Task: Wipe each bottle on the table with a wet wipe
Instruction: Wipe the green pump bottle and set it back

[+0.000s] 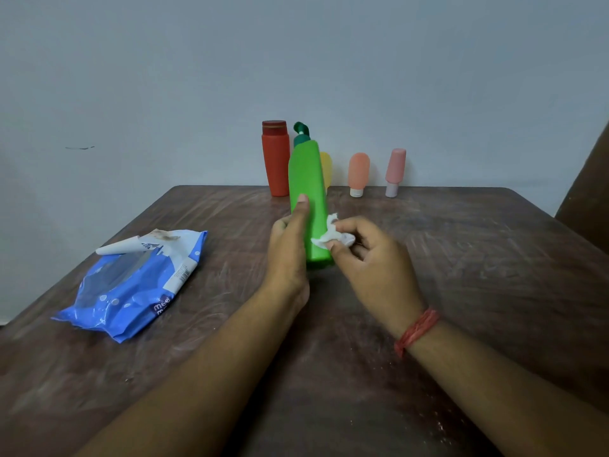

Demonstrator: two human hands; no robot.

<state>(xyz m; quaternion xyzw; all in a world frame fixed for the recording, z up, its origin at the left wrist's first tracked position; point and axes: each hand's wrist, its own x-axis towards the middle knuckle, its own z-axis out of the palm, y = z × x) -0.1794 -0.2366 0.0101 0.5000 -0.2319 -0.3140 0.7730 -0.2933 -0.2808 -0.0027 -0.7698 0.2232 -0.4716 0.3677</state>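
A tall green pump bottle (308, 179) stands upright in the middle of the brown table (461, 258). My left hand (288, 249) grips its lower left side, thumb up along the front. My right hand (369, 258) pinches a crumpled white wet wipe (331, 237) against the bottle's lower right side. Behind, by the wall, stand a red bottle (275, 159), a yellow bottle (326, 169) mostly hidden by the green one, an orange tube (358, 173) and a pink tube (394, 171).
A blue wet wipe pack (131, 285) lies on the table's left side with its flap peeled back. A pale wall rises right behind the bottles. A dark brown object (590, 199) stands at the right edge.
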